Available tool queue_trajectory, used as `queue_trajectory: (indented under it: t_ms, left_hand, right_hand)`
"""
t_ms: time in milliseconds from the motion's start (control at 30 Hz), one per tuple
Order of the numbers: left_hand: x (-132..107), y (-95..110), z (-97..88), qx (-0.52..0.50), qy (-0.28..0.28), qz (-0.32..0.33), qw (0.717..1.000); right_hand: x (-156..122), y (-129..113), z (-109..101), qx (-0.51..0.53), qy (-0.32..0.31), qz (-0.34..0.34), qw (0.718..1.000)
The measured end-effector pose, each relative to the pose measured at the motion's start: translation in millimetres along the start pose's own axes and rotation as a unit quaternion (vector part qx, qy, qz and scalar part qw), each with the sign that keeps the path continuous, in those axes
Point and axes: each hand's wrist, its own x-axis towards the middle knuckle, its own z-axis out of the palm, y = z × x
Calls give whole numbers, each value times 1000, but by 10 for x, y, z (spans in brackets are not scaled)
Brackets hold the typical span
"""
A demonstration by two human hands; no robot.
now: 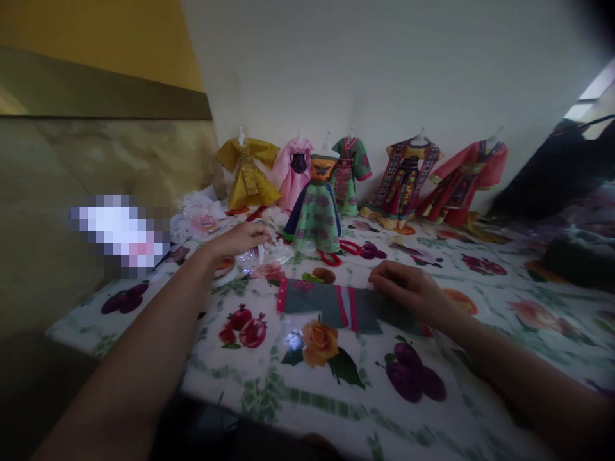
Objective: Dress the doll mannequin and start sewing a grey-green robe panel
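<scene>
A small green doll garment [317, 301] with pink trim lies spread flat on the table. My right hand [406, 288] rests at its right part, fingers curled together and fingertips at the upper edge. Farther to the left, my left hand [243, 238] reaches over a clear plastic bag [273, 256], its fingers pressed together. A pale strip [262, 255] shows just below those fingertips; whether they grip it is unclear. Beside my left wrist lies a tape roll [223, 267]. A doll-size dress [314, 211] with an orange top and green skirt stands between my hands.
Along the wall stand more dressed doll forms, among them a yellow one [247, 173], a pink one [293, 169] and a red one [468, 176]. Red-handled scissors [331, 258] lie behind the garment. A fruit-and-flower tablecloth [307, 400] covers the table. Dark bundles [581, 256] sit at the right.
</scene>
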Motion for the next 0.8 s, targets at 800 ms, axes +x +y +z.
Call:
queue_trajectory:
  t_ms: [800]
  left_hand:
    - [-35,-34,-56,90,-21,-35,995]
  right_hand:
    - [-26,-14,-20,16,16,-5,1000]
